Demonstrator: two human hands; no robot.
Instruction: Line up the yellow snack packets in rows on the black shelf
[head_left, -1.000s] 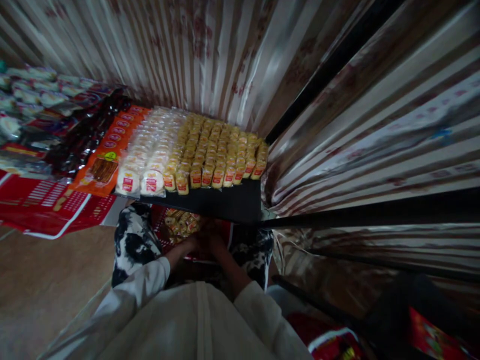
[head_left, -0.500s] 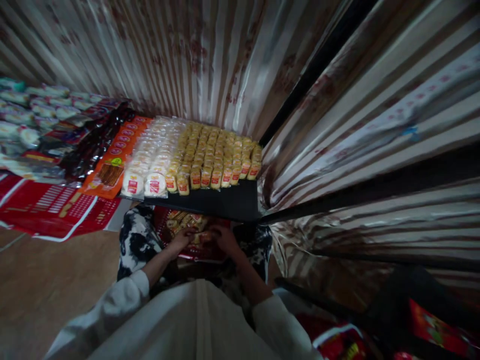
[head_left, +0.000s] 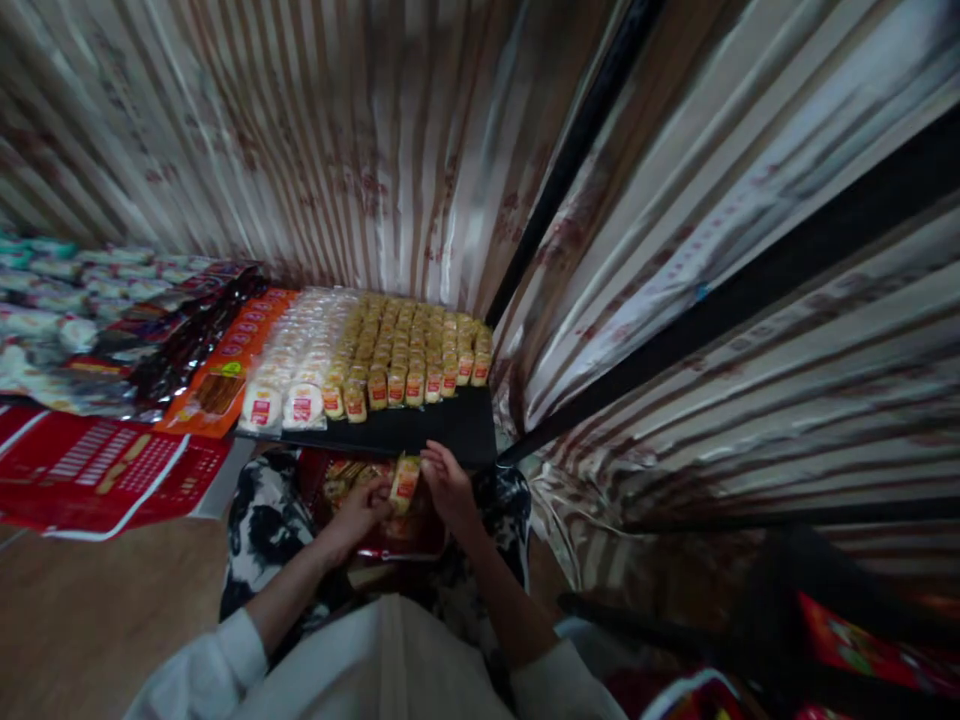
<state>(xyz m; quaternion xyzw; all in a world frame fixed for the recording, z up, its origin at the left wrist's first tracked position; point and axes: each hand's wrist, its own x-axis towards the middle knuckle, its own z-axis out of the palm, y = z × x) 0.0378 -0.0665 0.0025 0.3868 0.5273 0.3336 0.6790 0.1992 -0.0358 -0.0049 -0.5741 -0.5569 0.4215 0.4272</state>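
Note:
A small yellow wrapped snack cake [head_left: 406, 480] with a red label is raised over my lap. My left hand [head_left: 367, 508] pinches its left side. Just to the right of the cake, my right hand [head_left: 450, 492] has its fingers stretched out; whether they touch the wrapper is hard to tell. Below both hands, a red bag [head_left: 315, 478] lies between my knees, with more yellow wrapped cakes [head_left: 351, 475] inside. Beyond it, on a black shelf [head_left: 442, 432], similar yellow cakes [head_left: 416, 345] stand in close rows.
White round packets [head_left: 304, 400], an orange packet [head_left: 217, 385] and dark packets [head_left: 187, 345] line the shelf leftward. A red bag with white handle [head_left: 112, 480] hangs at left. Black posts [head_left: 570, 170] and a striped curtain [head_left: 337, 150] border the back and right.
The wrapped cake has come up out of the bag with my hands. My right hand has risen towards the shelf edge, its fingers now straighter. The view has shifted slightly.

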